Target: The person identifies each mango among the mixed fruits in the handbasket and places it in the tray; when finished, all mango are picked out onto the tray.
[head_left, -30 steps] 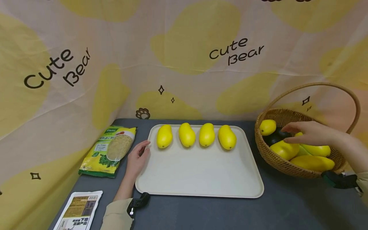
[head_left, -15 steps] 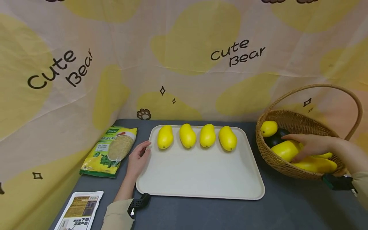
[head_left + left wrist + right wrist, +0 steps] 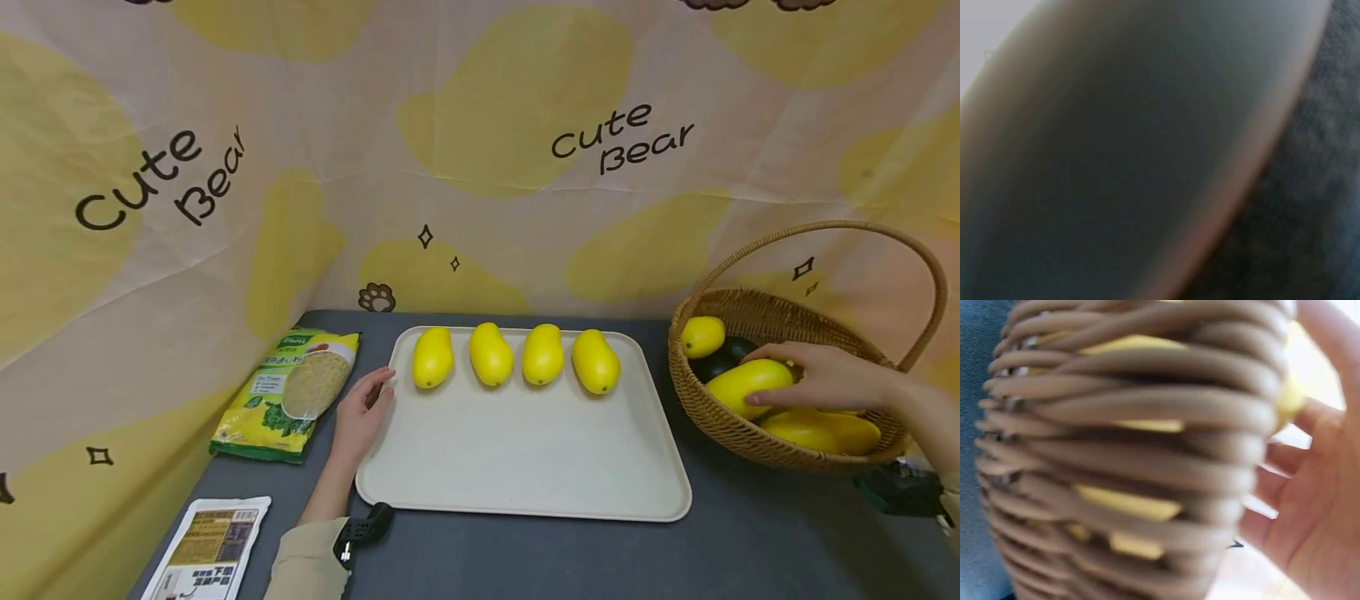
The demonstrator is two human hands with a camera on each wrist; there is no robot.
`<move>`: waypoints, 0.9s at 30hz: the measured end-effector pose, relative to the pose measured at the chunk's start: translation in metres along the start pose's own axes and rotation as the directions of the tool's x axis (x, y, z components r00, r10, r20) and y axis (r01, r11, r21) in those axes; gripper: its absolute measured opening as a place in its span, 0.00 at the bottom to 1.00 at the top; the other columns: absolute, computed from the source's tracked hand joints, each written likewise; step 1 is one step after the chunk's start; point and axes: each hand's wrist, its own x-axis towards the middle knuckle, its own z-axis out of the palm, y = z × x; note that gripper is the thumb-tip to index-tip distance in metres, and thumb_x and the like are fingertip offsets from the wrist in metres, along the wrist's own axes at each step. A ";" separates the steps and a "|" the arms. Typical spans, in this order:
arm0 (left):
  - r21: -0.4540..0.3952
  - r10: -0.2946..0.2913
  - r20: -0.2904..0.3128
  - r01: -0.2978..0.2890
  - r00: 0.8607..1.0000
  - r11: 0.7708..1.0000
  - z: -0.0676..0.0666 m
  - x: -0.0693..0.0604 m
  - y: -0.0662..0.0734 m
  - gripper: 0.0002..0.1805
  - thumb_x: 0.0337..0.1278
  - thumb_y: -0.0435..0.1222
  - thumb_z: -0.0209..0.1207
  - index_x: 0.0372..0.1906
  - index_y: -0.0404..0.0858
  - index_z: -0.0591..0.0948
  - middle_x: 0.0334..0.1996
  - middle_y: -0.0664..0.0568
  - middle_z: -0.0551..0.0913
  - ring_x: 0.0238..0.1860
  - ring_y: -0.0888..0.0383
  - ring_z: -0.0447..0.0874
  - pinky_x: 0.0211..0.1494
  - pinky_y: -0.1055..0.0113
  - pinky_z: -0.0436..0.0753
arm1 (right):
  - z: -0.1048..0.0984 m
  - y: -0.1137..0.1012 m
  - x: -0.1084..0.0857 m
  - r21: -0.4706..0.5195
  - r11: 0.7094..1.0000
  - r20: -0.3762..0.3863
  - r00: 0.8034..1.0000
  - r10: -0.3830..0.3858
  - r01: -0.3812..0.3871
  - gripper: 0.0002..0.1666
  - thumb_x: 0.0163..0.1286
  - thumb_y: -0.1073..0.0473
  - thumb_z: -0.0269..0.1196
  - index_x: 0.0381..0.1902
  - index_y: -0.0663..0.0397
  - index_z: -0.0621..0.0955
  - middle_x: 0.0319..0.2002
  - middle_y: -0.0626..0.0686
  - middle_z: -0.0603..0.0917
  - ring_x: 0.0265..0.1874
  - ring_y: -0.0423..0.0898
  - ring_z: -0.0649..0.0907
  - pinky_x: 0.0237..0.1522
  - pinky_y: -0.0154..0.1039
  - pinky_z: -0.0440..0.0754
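In the head view my right hand (image 3: 840, 383) is inside the wicker basket (image 3: 757, 442), with thumb and fingers round a yellow mango (image 3: 738, 389). Beside that mango lie a dark, rounded fruit (image 3: 720, 360), a small lemon-like yellow fruit (image 3: 702, 337) and a longer yellow one (image 3: 821, 431). My left hand (image 3: 362, 417) rests at the left rim of a white tray (image 3: 517, 458), its fingers relaxed on the edge. Several yellow mangoes (image 3: 491, 355) stand in a row along the tray's far side. The right wrist view shows the basket's weave (image 3: 1129, 456) close up; the left wrist view is mostly blurred.
A yellow-green packet (image 3: 288, 396) lies left of the tray, and a white pouch (image 3: 208, 550) lies nearer the front left. The basket's tall handle (image 3: 832, 225) arches over its contents. A printed cloth (image 3: 480, 167) hangs behind the dark table (image 3: 525, 558).
My right hand has lowered from above the fruit into the basket and now grips a mango there. The left hand has stayed at the tray's edge.
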 end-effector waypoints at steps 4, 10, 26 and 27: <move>-0.001 -0.006 0.002 0.006 1.000 1.000 0.000 -0.001 0.002 0.17 0.69 0.34 0.55 0.59 0.39 0.79 0.62 0.49 0.75 0.64 0.54 0.71 0.67 0.60 0.70 | -0.004 -0.006 -0.003 -0.001 0.995 -0.111 0.988 0.103 -0.104 0.37 0.64 0.37 0.64 0.58 0.60 0.76 0.44 0.59 0.81 0.33 0.50 0.78 0.31 0.43 0.73; 0.002 -0.010 0.004 0.010 1.000 1.000 0.000 -0.001 0.003 0.17 0.69 0.34 0.55 0.59 0.39 0.79 0.63 0.49 0.74 0.64 0.54 0.71 0.67 0.60 0.70 | -0.015 -0.016 -0.013 0.153 0.970 -0.244 0.944 0.221 -0.188 0.39 0.69 0.40 0.59 0.62 0.66 0.69 0.41 0.65 0.80 0.30 0.52 0.77 0.28 0.40 0.70; -0.015 0.000 0.005 0.000 1.000 1.000 -0.002 -0.001 0.000 0.17 0.69 0.35 0.55 0.60 0.40 0.79 0.63 0.50 0.75 0.64 0.55 0.71 0.67 0.61 0.70 | 0.016 -0.120 0.021 0.560 0.808 -0.336 0.942 0.018 0.184 0.15 0.73 0.56 0.59 0.53 0.54 0.77 0.38 0.50 0.81 0.30 0.44 0.83 0.31 0.37 0.85; -0.016 0.000 0.006 0.000 1.000 1.000 -0.001 -0.001 0.000 0.17 0.69 0.35 0.55 0.60 0.40 0.79 0.63 0.50 0.74 0.64 0.55 0.71 0.67 0.61 0.70 | 0.022 -0.129 0.025 0.576 0.797 -0.311 0.950 0.008 0.182 0.17 0.72 0.55 0.59 0.54 0.57 0.76 0.39 0.53 0.81 0.30 0.46 0.83 0.31 0.38 0.85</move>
